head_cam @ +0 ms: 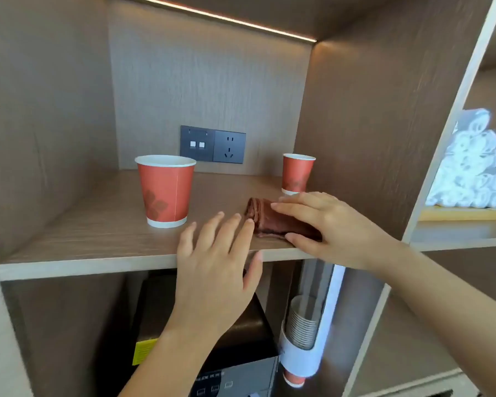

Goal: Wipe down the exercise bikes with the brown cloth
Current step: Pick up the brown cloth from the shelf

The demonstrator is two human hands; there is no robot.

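Observation:
A folded brown cloth (265,217) lies on a wooden shelf (103,239), close to its front edge. My right hand (330,224) rests over the cloth's right part, fingers on top and thumb at its near side. My left hand (218,259) hovers flat with fingers spread just left of the cloth, fingertips beside its near corner. No exercise bike is in view.
Two red paper cups stand on the shelf, a large one (165,191) at left and a smaller one (297,173) behind the cloth. A wall socket panel (212,144) sits at the back. Below hang a cup dispenser (307,333) and a dark appliance (201,339). Rolled white towels (476,167) fill the right shelf.

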